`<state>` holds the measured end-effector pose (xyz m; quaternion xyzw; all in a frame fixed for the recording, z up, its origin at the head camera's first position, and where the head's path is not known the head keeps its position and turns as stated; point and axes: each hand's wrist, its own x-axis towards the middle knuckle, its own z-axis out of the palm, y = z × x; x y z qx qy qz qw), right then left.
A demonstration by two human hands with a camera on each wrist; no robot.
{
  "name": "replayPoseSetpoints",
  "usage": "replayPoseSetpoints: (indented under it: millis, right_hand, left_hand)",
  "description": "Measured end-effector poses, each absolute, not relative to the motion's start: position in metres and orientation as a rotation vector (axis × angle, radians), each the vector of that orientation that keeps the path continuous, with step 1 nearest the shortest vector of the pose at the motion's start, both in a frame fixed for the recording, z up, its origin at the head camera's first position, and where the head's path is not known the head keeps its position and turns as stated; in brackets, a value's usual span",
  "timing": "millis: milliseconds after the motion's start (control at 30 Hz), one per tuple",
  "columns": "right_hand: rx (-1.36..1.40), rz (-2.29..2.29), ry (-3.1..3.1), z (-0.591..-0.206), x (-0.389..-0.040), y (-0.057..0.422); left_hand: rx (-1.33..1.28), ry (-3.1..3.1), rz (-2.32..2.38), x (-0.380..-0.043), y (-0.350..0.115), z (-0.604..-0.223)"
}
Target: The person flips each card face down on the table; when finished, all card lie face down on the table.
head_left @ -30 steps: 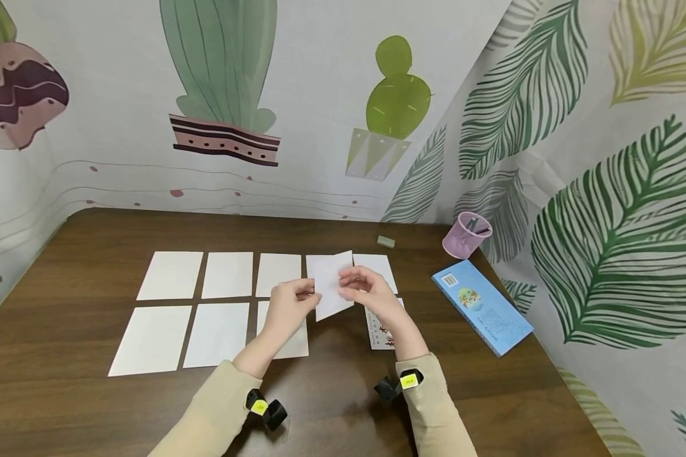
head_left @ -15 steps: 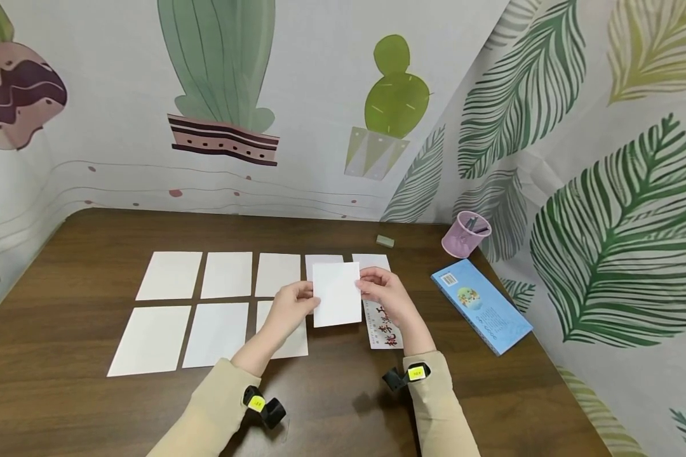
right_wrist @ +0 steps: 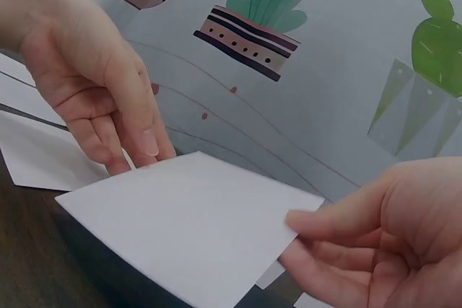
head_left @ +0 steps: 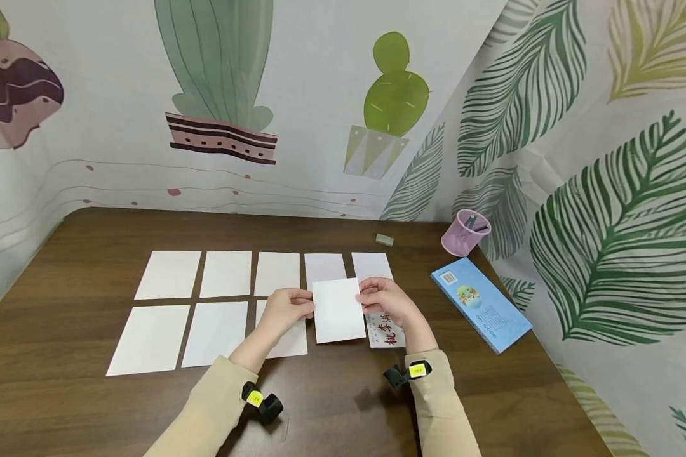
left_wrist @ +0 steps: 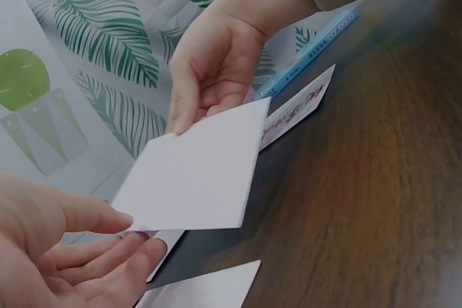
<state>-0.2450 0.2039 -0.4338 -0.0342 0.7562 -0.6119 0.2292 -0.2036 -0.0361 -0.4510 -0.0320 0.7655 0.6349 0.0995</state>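
Observation:
A blank white card (head_left: 339,311) is held low over the front row, in the gap left of a card printed with red characters (head_left: 385,331). My left hand (head_left: 286,311) pinches its left edge, thumb above and fingers below; in the left wrist view the left thumb (left_wrist: 108,216) lies at a near corner. On the opposite edge my right hand (head_left: 390,299) pinches the card, its thumb (right_wrist: 317,223) on the upper face in the right wrist view. The held card partly hides one back-row card (head_left: 324,268), and the right hand covers part of the printed card.
Several blank white cards (head_left: 155,337) lie in two rows on the brown table (head_left: 51,304). A blue book (head_left: 481,306) lies at the right, with a pink pen cup (head_left: 463,236) behind it. A small greenish block (head_left: 385,240) sits near the back edge.
The held card has turned from slanted to square and flatter, and has come down toward the front row. My right hand has moved slightly right, to the card's right edge.

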Motion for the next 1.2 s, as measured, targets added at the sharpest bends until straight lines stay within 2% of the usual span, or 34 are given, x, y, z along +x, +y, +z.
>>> replayPoseSetpoints:
  millis: [500, 1200]
  right_hand:
    - [-0.019, -1.415, 2.253, -0.441, -0.242, 0.194]
    - [0.136, -1.316, 2.378, -0.441, -0.237, 0.183]
  left_hand:
    - [-0.183, 2.251, 1.779, -0.202, -0.039, -0.444]
    - [-0.133, 2.266, 1.722, -0.200, -0.037, -0.445]
